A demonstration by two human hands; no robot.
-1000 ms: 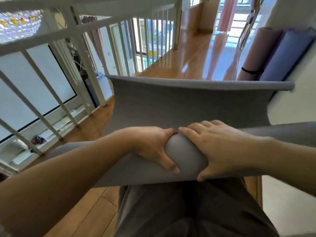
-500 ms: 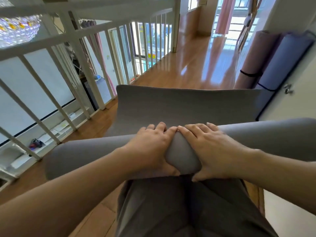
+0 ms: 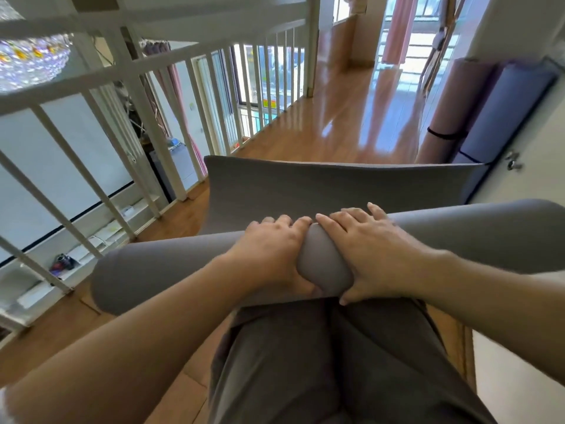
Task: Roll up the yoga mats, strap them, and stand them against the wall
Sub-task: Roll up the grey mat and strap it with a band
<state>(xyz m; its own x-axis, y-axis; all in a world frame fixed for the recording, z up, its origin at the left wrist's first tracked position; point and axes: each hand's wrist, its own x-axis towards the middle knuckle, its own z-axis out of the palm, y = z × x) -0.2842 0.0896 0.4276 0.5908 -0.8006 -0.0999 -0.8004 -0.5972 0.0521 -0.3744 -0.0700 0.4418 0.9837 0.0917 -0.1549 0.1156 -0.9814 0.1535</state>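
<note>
I see a glossy honey-brown wooden plank floor [image 3: 351, 117] bearing a white-barred railing [image 3: 171, 142] along its left edge, the unrolled tail of a grey foam yoga mat [image 3: 321, 185] stretched over it, and, on end at the right, a pink rolled mat [image 3: 455, 102] beside a blue-purple rolled mat [image 3: 504, 108].

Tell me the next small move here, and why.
Probably roll the grey yoga mat forward a turn: the left hand and right hand both grip the roll at its middle, and a flat stretch of it lies unrolled ahead of them.
</note>
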